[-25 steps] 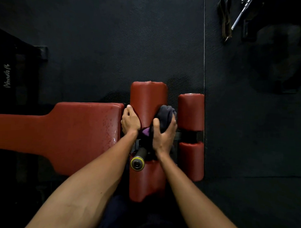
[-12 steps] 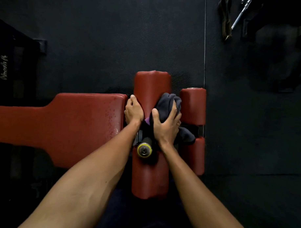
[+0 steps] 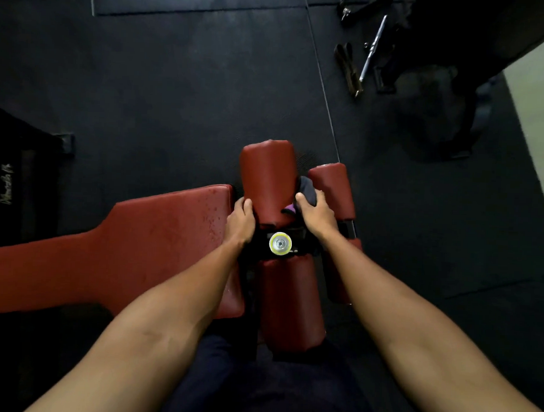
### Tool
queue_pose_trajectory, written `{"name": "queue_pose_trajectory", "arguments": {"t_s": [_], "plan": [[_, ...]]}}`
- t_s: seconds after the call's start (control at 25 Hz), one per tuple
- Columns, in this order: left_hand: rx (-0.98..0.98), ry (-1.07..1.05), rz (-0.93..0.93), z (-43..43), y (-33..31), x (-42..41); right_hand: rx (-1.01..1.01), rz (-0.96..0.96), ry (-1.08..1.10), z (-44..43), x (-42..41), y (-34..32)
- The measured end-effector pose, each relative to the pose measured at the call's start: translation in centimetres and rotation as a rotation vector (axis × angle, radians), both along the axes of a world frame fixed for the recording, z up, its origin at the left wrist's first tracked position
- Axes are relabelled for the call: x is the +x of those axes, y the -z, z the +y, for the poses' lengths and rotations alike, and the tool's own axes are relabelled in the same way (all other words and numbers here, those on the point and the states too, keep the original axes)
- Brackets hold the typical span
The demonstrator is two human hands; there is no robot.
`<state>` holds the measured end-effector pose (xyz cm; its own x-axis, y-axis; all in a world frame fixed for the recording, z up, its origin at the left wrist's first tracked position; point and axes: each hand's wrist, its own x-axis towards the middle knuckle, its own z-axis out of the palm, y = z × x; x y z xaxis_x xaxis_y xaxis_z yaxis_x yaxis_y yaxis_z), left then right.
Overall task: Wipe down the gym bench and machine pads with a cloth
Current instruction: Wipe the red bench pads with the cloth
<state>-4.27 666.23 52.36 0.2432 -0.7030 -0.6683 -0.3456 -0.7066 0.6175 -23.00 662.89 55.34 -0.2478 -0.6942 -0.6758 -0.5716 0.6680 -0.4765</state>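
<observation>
Right grip [image 3: 318, 215] curled round cloth [image 3: 308, 190], squeezed between pad [image 3: 267, 178] and side roller [image 3: 331, 186]; left grip [image 3: 241, 220] clasping pad; bar end [image 3: 280, 243] between grips.

Black rubber floor mat [image 3: 176, 94] everywhere, a chrome bar [image 3: 373, 47] and a dark strap [image 3: 349, 71] lying upper right, pale flooring [image 3: 539, 107] at the right edge.

Person, viewed from the head camera. Left hand [image 3: 241, 220] and right hand [image 3: 318, 215]: bare, fingers uncovered. Left forearm [image 3: 155, 325] and right forearm [image 3: 414, 318]: bare down to the frame's lower edge, a faint crease line across the left. Lower body: dark navy garment [image 3: 258, 387] (trousers or shorts, cannot tell), plain fabric.
</observation>
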Motion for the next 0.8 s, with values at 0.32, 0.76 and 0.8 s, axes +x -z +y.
{"name": "queue_pose_trajectory", "arguments": {"t_s": [0.32,0.76,0.8], "plan": [[0.001,0.240,-0.057,7.8,-3.0,1.3,-0.046,0.163,-0.018,9.5,1.0,-4.7],[-0.104,0.208,-0.188,18.2,-6.9,5.3,-0.110,0.258,-0.134,20.6,6.3,-8.6],[-0.090,0.213,-0.198,19.7,-6.9,6.0,-0.102,0.236,-0.156,21.6,6.9,-9.0]]}}
